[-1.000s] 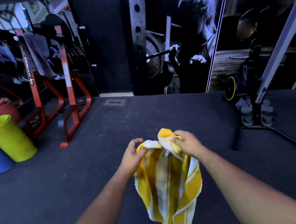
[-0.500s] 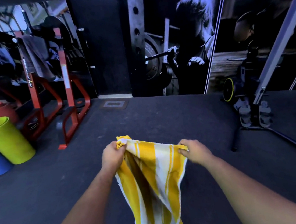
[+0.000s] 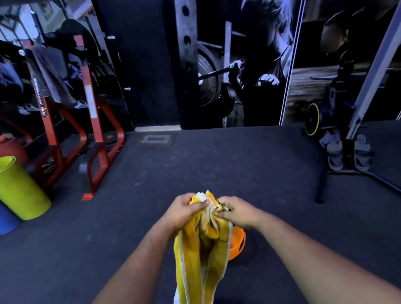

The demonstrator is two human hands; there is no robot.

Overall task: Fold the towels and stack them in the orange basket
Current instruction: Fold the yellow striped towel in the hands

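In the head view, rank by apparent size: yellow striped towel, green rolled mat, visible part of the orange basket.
1. yellow striped towel, though nearness to the camera inflates it
2. green rolled mat, close to the towel in apparent size
3. orange basket, mostly hidden behind the towel

Left hand (image 3: 184, 211) and right hand (image 3: 236, 212) close together, gripping bunched top of yellow-striped towel (image 3: 198, 258) hanging over dark floor (image 3: 81, 251); orange basket (image 3: 237, 243) partly hidden behind.
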